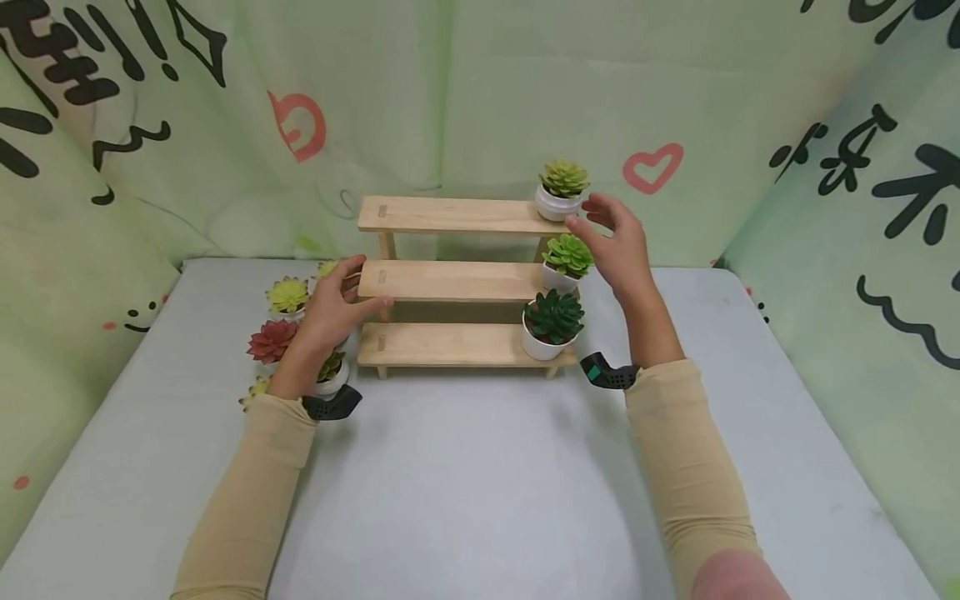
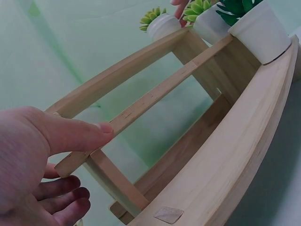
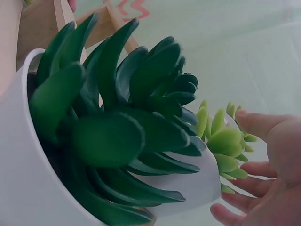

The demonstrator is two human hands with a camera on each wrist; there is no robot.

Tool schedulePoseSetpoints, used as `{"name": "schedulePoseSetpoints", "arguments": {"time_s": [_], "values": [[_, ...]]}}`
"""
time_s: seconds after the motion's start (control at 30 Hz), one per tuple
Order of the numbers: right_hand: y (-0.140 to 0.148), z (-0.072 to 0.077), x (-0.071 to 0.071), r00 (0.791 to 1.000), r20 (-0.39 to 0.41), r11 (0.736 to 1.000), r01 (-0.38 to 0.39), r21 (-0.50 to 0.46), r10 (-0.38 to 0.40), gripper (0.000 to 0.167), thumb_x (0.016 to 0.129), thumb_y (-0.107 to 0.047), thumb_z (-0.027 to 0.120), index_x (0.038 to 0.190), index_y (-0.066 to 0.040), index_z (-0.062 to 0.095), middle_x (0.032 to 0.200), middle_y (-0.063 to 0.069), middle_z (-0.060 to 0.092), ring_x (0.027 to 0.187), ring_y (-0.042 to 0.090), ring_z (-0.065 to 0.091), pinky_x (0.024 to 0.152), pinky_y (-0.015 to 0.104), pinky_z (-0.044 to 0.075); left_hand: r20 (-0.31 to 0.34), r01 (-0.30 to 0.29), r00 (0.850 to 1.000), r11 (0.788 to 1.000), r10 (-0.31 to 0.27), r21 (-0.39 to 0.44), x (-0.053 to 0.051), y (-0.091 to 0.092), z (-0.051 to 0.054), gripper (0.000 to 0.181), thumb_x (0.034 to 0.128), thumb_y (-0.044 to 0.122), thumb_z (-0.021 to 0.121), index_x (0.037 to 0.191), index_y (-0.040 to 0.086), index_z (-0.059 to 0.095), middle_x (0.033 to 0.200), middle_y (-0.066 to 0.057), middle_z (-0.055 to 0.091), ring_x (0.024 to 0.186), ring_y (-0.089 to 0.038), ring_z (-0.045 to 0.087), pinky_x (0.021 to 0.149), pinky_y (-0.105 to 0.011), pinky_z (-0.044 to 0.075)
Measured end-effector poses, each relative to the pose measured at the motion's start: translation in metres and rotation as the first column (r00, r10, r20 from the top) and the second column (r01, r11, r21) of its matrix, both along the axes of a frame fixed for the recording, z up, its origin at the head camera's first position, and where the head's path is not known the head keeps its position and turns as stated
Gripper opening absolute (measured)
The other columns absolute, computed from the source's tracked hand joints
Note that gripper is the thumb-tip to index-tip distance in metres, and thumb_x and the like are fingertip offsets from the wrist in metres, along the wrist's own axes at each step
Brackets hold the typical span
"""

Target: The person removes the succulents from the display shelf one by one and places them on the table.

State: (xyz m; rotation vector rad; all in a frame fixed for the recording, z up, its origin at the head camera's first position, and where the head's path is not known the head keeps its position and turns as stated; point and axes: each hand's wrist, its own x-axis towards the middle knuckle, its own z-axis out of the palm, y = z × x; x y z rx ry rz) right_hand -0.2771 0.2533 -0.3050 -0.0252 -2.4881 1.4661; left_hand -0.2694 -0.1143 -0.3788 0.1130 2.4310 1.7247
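Observation:
A three-tier wooden plant stand [image 1: 450,281] stands on the table, with a potted succulent at the right end of each tier. My left hand [image 1: 335,310] grips the left end of the middle tier; in the left wrist view the thumb lies on the board [image 2: 150,96] and the fingers curl below it. Beside the top tier's light-green succulent [image 1: 562,190] in its white pot, my right hand [image 1: 617,250] has its fingers spread and holds nothing. Below it are a bright-green succulent [image 1: 567,257] and a dark-green one [image 1: 553,318], which looms large in the right wrist view.
Several more succulents crowd the table left of the stand, partly hidden by the left arm, among them a red one [image 1: 272,342] and a yellow-green one [image 1: 288,295]. A pale green printed curtain [image 1: 495,108] hangs behind the white table [image 1: 465,483].

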Motion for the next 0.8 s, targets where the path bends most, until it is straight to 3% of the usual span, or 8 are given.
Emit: {"name": "schedulePoseSetpoints", "arguments": {"time_s": [0.57,0.8], "values": [[-0.006,0.0,-0.014,1.0,-0.01,1.0,0.024,-0.011,-0.024,0.064,0.089,-0.035,0.068,0.143,-0.008,0.045,0.143,0.012,0.049,0.132,0.025,0.044,0.113,0.041,0.038,-0.009,-0.028,1.0,0.999,0.028,0.019,0.001,0.002,0.0,0.087,0.0832,0.026,0.077,0.153,0.016,0.025,0.157,-0.012,0.029,0.143,-0.03,0.034,0.113,-0.044,0.039],[-0.007,0.003,-0.018,0.999,0.025,1.0,0.021,-0.014,-0.021,0.066,0.088,-0.037,0.069,0.143,-0.009,0.044,0.143,0.012,0.049,0.134,0.024,0.043,0.114,0.042,0.036,0.002,-0.03,1.0,0.999,0.03,0.014,0.001,0.001,0.001,0.088,0.0834,0.026,0.076,0.154,0.018,0.025,0.157,-0.011,0.029,0.144,-0.029,0.034,0.113,-0.044,0.039]]}}
